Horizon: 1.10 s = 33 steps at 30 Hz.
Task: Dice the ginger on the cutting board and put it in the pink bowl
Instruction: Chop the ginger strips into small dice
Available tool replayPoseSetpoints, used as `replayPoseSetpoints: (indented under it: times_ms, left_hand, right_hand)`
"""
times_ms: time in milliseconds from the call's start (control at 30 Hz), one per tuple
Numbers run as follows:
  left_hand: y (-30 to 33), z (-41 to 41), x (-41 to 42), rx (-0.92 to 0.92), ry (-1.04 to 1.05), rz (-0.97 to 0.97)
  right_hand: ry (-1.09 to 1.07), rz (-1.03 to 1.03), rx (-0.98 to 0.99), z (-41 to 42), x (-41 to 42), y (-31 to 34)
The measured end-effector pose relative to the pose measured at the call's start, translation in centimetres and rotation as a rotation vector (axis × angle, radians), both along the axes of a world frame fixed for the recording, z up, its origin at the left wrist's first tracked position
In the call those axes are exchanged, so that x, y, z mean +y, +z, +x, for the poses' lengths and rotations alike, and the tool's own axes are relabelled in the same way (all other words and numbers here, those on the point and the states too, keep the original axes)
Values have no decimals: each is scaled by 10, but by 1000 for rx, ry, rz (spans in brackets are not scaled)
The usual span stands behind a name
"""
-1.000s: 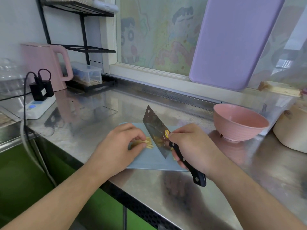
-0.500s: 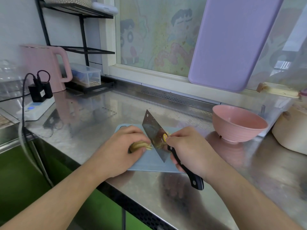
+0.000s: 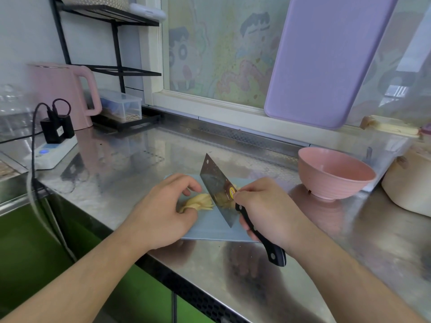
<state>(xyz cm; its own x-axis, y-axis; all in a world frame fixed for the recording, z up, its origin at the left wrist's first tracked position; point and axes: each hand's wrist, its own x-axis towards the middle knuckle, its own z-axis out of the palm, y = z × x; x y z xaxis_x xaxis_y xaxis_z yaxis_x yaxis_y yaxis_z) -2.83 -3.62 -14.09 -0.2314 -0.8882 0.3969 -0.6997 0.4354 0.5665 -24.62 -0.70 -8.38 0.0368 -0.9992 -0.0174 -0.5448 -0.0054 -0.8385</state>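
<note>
A small pile of pale yellow ginger strips (image 3: 200,202) lies on the light blue cutting board (image 3: 210,230) near the steel counter's front edge. My left hand (image 3: 166,212) curls over the strips and pinches them together. My right hand (image 3: 265,209) grips the black handle of a cleaver (image 3: 217,190). Its blade stands on edge against the right end of the strips, and more ginger shows behind it. The pink bowl (image 3: 335,173) stands to the right of the board, with nothing visible inside.
A pink kettle (image 3: 63,94), a power strip with black plugs (image 3: 52,148) and a clear box (image 3: 121,106) on a black rack stand at the back left. A purple board (image 3: 326,59) leans on the window. A cream pot (image 3: 410,183) sits at far right.
The ginger strips now show more fanned out under my left fingers. The cleaver and both hands stay in nearly the same spot on the board.
</note>
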Motion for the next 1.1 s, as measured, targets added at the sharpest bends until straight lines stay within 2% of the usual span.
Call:
replayPoseSetpoints:
  times_ms: [267,733,1100]
  left_hand:
    - [0,0,-1,-16,6,4]
    - [-4,0,-4,-73,-46,-153]
    - [-5,-1,-9,-129,-50,-112]
  right_hand:
    - [10,-5,-3,-1,-1,0]
    - [-7,2,6,0,-1,-2]
    - [-2,-15,14,4,2,0]
